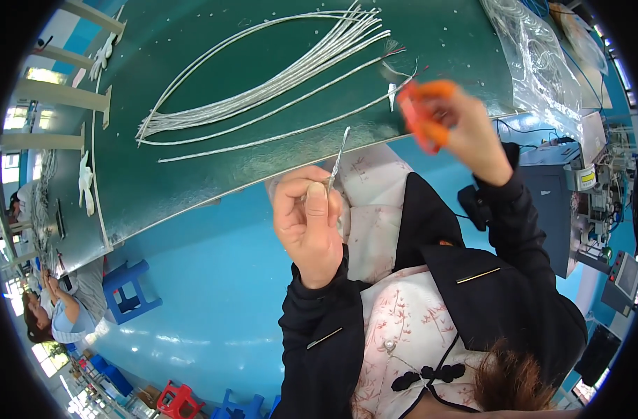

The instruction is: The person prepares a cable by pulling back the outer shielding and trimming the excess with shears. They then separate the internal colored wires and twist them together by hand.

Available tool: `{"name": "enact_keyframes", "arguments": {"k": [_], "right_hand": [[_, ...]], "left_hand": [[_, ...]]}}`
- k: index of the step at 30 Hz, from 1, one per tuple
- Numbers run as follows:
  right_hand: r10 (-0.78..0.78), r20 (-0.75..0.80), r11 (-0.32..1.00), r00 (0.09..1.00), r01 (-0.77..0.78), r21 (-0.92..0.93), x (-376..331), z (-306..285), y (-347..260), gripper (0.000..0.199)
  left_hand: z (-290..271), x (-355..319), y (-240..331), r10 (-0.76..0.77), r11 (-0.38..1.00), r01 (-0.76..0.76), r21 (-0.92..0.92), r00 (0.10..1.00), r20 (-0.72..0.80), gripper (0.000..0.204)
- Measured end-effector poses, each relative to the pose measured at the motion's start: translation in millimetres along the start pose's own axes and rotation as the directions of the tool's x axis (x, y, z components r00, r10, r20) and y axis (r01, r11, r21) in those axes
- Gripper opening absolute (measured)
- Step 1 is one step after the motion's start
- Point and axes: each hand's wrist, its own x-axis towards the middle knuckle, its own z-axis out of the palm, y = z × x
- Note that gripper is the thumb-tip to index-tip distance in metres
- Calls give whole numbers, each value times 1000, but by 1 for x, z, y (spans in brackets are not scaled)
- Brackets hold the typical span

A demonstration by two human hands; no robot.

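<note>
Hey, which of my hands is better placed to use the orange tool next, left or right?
Probably your right: the right hand holds the orange-handled tool, though it looks blurred. Your left hand is occupied, pinching a thin silvery cable whose free end points away from you.

A thin, silvery cable (pixel 340 157) stands nearly upright in the left hand (pixel 310 216), its free end leaning slightly right. The red-and-orange hand tool (pixel 418 117), apparently pliers though blurred, is in the right hand (pixel 472 133).
</note>
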Motion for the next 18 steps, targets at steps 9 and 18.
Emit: {"name": "enact_keyframes", "arguments": {"k": [9, 18], "right_hand": [[-225, -385, 923, 895, 69, -379, 12, -24, 12, 29], [64, 222, 799, 973, -183, 573, -5, 55, -36, 16]], "left_hand": [[3, 3, -15, 360, 768, -373, 520, 924, 130, 3], [-1, 1, -26, 429, 572, -474, 670, 869, 248, 6]]}}
